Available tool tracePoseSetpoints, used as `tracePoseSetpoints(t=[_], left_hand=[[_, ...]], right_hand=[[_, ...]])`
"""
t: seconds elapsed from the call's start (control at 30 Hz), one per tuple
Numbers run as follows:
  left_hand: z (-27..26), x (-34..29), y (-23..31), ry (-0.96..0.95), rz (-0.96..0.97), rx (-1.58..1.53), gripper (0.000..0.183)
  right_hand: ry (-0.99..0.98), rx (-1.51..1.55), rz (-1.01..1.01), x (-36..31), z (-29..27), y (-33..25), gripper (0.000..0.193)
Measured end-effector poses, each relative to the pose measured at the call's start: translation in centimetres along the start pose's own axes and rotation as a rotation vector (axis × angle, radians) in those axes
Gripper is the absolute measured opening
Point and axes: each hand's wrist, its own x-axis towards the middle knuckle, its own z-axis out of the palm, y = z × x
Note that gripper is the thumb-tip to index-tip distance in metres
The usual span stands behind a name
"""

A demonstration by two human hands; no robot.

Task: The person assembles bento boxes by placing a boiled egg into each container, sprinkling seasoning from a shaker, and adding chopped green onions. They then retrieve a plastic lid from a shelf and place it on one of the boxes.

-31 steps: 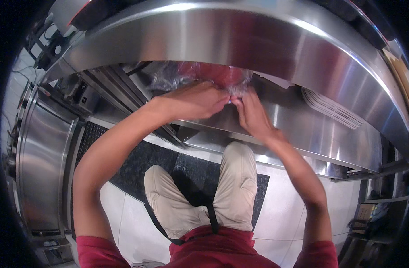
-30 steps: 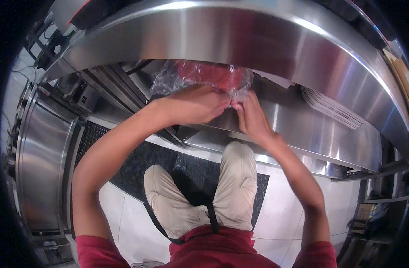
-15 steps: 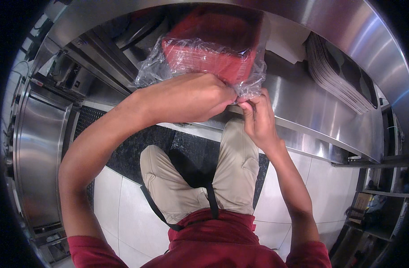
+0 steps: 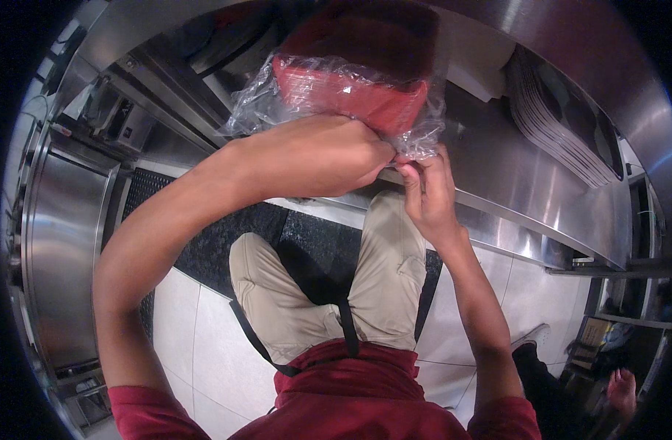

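Observation:
A stack of thin red containers or trays (image 4: 336, 92) lies on the metal shelf, wrapped in a clear plastic bag (image 4: 251, 106). I cannot make out their exact kind. My left hand (image 4: 339, 154) is closed at the near edge of the stack, its fingertips gripping the gathered plastic. Right beside it, my right hand (image 4: 430, 187) pinches the same bunched plastic between thumb and fingers. The two hands almost touch. My left fingers are partly hidden behind the back of the hand.
A stack of dark trays with pale rims (image 4: 563, 121) stands on the metal shelf (image 4: 497, 165) to the right, near a white sheet-like item (image 4: 475, 62). A curved-looking steel edge (image 4: 570, 37) runs above. Behind at lower right are another person's hand (image 4: 622, 389) and shoe (image 4: 537, 336).
Both hands keep their grip on the plastic, shifting only slightly. Another person's leg, shoe and hand have come into view at lower right.

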Motion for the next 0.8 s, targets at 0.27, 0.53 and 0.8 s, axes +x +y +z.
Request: tracePoseSetpoints(t=[0.27,0.53,0.8], left_hand=[[-0.1,0.1,0.4,0.030,0.033,0.117,0.014],[0.0,0.3,0.4,0.041,0.010,0.150,0.014],[0.1,0.5,-0.1,-0.028,-0.194,-0.023,0.017]], right_hand=[[-0.007,-0.024,0.026,0.3,-0.4,-0.2,0.017],[0.049,0.098,0.086,-0.2,0.3,0.1,0.022],[0.352,0.627,0.574,-0.9,2.2,-2.7,0.033]])
